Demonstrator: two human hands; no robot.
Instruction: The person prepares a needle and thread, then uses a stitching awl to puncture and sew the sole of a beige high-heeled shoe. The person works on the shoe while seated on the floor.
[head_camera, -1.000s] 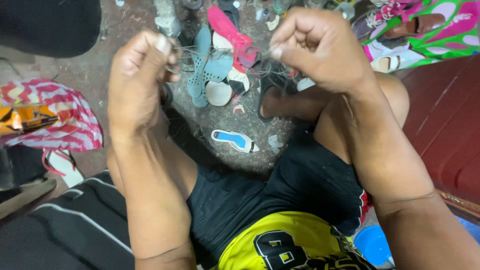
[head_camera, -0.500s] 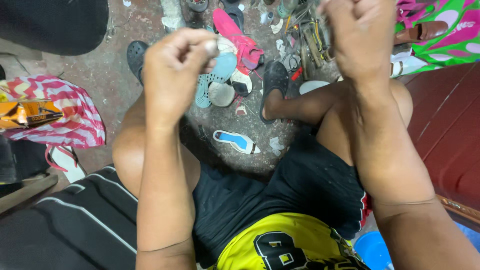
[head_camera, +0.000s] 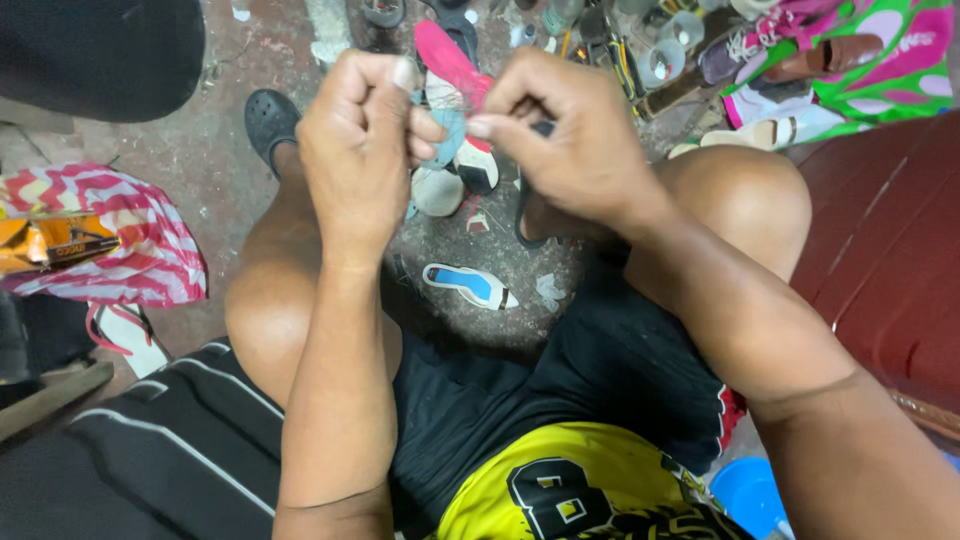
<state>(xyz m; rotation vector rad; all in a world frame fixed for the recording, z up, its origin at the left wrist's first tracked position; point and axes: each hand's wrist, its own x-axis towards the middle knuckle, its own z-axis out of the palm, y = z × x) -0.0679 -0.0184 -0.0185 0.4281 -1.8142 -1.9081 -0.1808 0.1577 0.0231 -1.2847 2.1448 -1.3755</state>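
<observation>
At far left a red-and-white striped bag (head_camera: 120, 255) is seen on the floor (head_camera: 210, 180), an orange packet (head_camera: 55, 240) on it. The left hand (head_camera: 365, 150) is curled shut, the right hand (head_camera: 575, 135) pinched narrow; what is held cannot be told. Below them lies a blue insole (head_camera: 470, 285), long axis left-right.
</observation>
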